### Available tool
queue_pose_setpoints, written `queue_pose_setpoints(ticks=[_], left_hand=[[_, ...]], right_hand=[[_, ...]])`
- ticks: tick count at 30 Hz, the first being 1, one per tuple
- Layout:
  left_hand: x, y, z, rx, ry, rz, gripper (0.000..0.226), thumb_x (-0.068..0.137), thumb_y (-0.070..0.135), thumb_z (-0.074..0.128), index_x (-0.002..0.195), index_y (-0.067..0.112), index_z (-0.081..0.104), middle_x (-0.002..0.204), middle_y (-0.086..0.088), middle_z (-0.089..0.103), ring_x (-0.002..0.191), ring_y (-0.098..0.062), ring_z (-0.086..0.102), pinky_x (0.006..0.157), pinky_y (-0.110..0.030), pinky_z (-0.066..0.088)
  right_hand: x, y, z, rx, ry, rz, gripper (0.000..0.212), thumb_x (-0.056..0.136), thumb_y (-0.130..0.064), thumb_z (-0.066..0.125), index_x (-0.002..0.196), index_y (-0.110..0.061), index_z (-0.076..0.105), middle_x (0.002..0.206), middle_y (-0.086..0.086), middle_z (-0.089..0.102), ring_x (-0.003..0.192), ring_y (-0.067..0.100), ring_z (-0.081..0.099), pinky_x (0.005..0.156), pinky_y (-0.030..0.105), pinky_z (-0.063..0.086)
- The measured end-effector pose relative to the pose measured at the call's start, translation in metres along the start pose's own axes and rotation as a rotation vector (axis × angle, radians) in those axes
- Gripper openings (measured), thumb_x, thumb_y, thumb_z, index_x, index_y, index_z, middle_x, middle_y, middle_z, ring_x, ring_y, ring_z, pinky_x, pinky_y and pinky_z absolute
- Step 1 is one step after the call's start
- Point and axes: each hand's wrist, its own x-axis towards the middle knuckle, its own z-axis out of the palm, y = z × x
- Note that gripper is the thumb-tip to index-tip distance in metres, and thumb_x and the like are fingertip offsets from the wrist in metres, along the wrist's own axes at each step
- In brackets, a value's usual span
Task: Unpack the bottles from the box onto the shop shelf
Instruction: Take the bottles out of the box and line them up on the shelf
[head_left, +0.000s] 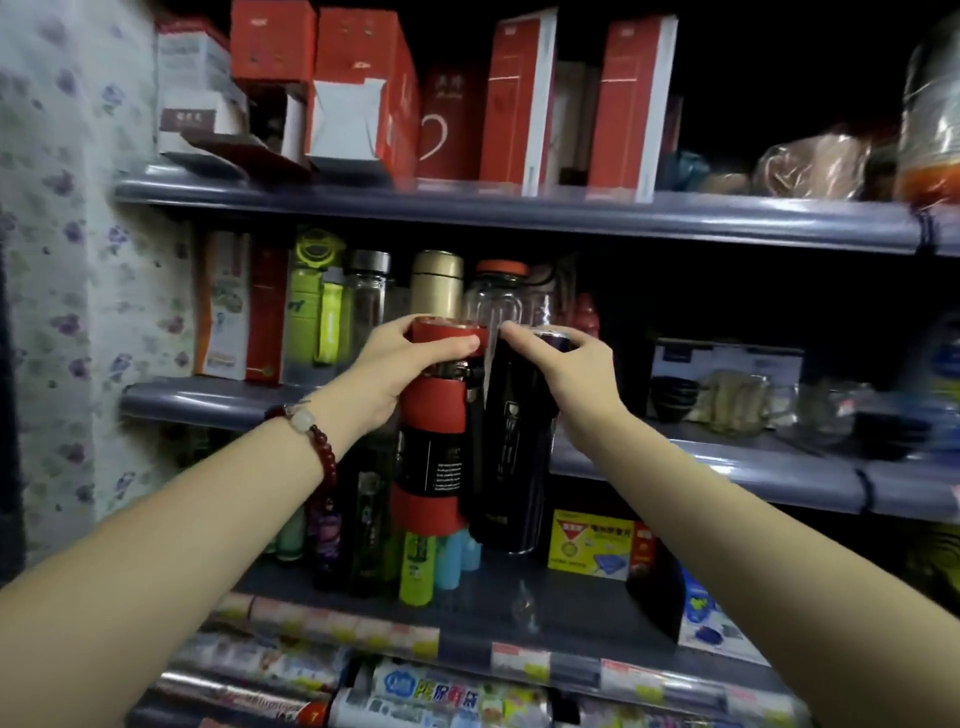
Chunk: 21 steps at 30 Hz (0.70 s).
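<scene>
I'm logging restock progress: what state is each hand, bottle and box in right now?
Left hand: grips the red bottle's cap.
Right hand: grips the black bottle's top.
Red bottle: capped, upright, held.
Black bottle: upright, held.
White-flapped red box: on top shelf, flap open.

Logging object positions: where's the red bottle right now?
Head view, centre: the red bottle is held at its cap by the left hand, touching the black bottle on its right, before the middle shelf.
</scene>
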Motion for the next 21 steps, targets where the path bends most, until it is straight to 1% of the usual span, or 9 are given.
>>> queue_pose_setpoints(ticks=[1,3,7,9,12,14,16,19,21], left_hand=[[0.006,0.006,0.008,0.000,-0.017,0.021,0.039,0.052,0.020,0.087,0.087,0.019,0.069,0.086,-0.002,0.073,0.080,-0.016,0.069,0.075,-0.029,0.053],[0.017,0.019,0.023,0.005,-0.036,0.064,0.033,0.061,0.015,0.083,0.090,0.018,0.068,0.086,-0.002,0.072,0.080,-0.016,0.068,0.078,-0.030,0.054],[0.034,0.040,0.050,0.021,-0.075,0.141,0.029,0.066,0.013,0.081,0.092,0.018,0.068,0.089,0.000,0.071,0.082,-0.013,0.068,0.073,-0.025,0.053],[0.040,0.047,0.062,0.025,-0.101,0.172,0.030,0.066,0.013,0.081,0.094,0.016,0.069,0.090,-0.001,0.072,0.084,-0.014,0.068,0.075,-0.026,0.054],[0.050,0.056,0.081,0.003,-0.104,0.193,0.031,0.064,0.014,0.083,0.093,0.016,0.070,0.090,-0.003,0.073,0.085,-0.017,0.070,0.080,-0.030,0.055],[0.056,0.060,0.096,-0.008,-0.097,0.211,0.031,0.064,0.014,0.084,0.091,0.018,0.069,0.088,-0.001,0.073,0.082,-0.015,0.070,0.078,-0.030,0.055],[0.061,0.062,0.111,0.000,-0.090,0.245,0.032,0.064,0.015,0.084,0.092,0.018,0.068,0.088,0.001,0.072,0.081,-0.012,0.069,0.075,-0.027,0.054],[0.067,0.060,0.132,0.070,-0.071,0.324,0.049,0.056,0.029,0.088,0.100,0.023,0.068,0.094,0.004,0.073,0.088,-0.010,0.069,0.077,-0.025,0.053],[0.070,0.056,0.146,0.196,-0.054,0.381,0.063,0.044,0.044,0.087,0.102,0.031,0.066,0.098,0.008,0.071,0.095,-0.010,0.067,0.084,-0.027,0.052]], right_hand=[[0.005,-0.004,-0.006,-0.005,0.030,-0.010,0.051,0.055,-0.045,0.089,0.089,-0.010,0.075,0.087,0.007,0.077,0.085,0.024,0.075,0.084,0.041,0.060],[0.016,-0.013,-0.018,0.001,0.073,-0.048,0.053,0.050,-0.048,0.089,0.087,-0.012,0.076,0.087,0.006,0.077,0.086,0.022,0.074,0.088,0.043,0.058],[0.031,-0.033,-0.043,0.022,0.105,-0.120,0.050,0.056,-0.043,0.090,0.090,-0.009,0.076,0.089,0.008,0.077,0.087,0.022,0.075,0.090,0.042,0.057],[0.038,-0.041,-0.055,0.022,0.121,-0.148,0.048,0.057,-0.042,0.089,0.089,-0.009,0.077,0.089,0.007,0.078,0.087,0.021,0.075,0.091,0.042,0.057],[0.047,-0.050,-0.070,0.006,0.153,-0.178,0.045,0.058,-0.042,0.089,0.088,-0.010,0.077,0.087,0.005,0.078,0.087,0.020,0.075,0.091,0.042,0.057],[0.055,-0.054,-0.082,-0.020,0.186,-0.188,0.050,0.055,-0.048,0.089,0.087,-0.012,0.077,0.087,0.005,0.078,0.087,0.021,0.075,0.090,0.043,0.057],[0.063,-0.057,-0.093,-0.050,0.242,-0.200,0.061,0.048,-0.057,0.089,0.089,-0.014,0.076,0.089,0.004,0.077,0.088,0.022,0.074,0.089,0.044,0.057],[0.067,-0.058,-0.106,-0.105,0.379,-0.231,0.080,0.040,-0.071,0.084,0.100,-0.020,0.071,0.104,0.002,0.073,0.098,0.021,0.070,0.091,0.042,0.056],[0.065,-0.057,-0.114,-0.137,0.468,-0.281,0.076,0.048,-0.066,0.083,0.108,-0.022,0.067,0.109,-0.002,0.069,0.102,0.016,0.066,0.094,0.038,0.054]])
